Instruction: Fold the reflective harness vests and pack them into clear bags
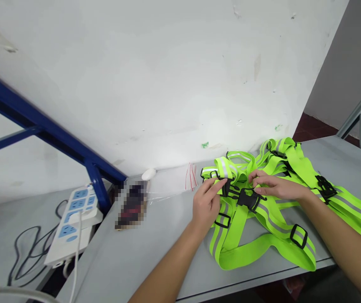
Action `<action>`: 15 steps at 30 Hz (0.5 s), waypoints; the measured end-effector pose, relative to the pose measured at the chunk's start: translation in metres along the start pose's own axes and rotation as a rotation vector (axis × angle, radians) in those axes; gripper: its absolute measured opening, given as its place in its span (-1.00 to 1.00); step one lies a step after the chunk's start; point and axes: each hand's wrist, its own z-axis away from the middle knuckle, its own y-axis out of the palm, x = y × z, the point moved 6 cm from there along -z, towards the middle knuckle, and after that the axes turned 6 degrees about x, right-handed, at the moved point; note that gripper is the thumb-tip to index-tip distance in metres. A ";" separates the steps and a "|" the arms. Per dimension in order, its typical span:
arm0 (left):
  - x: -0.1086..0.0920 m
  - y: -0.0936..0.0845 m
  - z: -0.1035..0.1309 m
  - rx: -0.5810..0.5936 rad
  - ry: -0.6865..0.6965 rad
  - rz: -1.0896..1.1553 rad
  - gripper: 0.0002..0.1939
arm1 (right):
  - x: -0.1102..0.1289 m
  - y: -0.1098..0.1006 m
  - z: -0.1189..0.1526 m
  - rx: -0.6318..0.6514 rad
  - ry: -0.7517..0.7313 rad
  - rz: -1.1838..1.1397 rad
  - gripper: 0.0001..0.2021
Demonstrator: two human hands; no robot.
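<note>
A fluorescent yellow-green reflective harness (264,246), with grey stripes and black plastic fittings, lies on the grey table. My left hand (206,203) is closed at its left side, fingers on a black buckle piece (226,187) and the webbing beside it. My right hand (273,186) comes in from the right, thumb and fingers bent together on the strap just above a second black buckle piece (247,199). The two pieces sit close together; whether they are joined I cannot tell. Rectangular black sliders (299,236) hang on the straps.
More yellow-green straps (351,210) are piled on the right. Left of my hands lie a clear plastic bag (170,179), a white oval object (149,174) and a pixelated item (132,205). A white power strip (74,223) with cables stands beyond the blue metal frame (63,136). A white wall (167,84) rises behind.
</note>
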 end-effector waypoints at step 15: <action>-0.001 -0.001 0.001 0.016 -0.006 -0.023 -0.52 | -0.001 -0.001 -0.001 -0.027 -0.011 -0.043 -0.66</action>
